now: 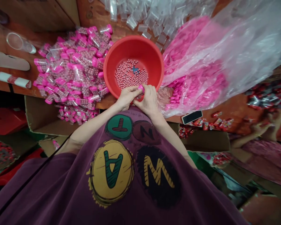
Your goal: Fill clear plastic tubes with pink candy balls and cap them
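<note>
At the red basin [121, 51], my left hand [125, 97] and right hand [150, 99] pinch a pink cap [141, 89]; a slip could drop it among the beads [128, 76].

2 bare arms reach forward and converge, so that the left hand [127, 97] and the right hand [149, 99] meet in the middle of the view, touching at the fingertips. The left forearm runs in at a shallow slant from the lower left with the elbow held out wide, while the right forearm comes up more steeply from the lower right, and both wrists are nearly straight. Both hands show their backs to the camera, fingers curled inward in a tight pinch where the 2 sets of fingertips come together.
</note>
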